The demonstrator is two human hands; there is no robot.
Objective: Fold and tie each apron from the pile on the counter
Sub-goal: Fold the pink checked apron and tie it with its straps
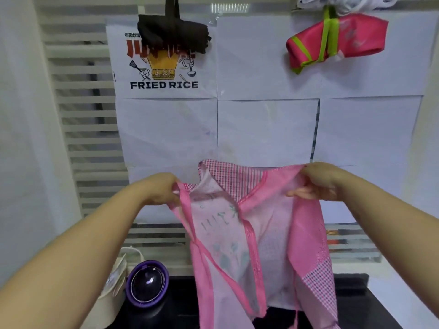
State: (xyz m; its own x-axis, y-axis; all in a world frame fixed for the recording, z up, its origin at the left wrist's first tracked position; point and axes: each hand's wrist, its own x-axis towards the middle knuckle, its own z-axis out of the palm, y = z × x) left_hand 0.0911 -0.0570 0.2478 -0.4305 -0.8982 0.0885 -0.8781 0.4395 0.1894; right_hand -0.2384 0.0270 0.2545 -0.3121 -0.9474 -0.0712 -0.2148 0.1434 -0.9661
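Head camera: saw pink apron (pixel 256 233) stretched in the air between both hands, hanging down over the black counter (pixel 370 309). Gripped its top left corner with left hand (pixel 161 191), fingers curled; pinched the top right edge with right hand (pixel 318 184).

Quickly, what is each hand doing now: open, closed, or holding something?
Left hand: pinching the upper left edge of the pink apron.
Right hand: gripping the apron's upper right edge.
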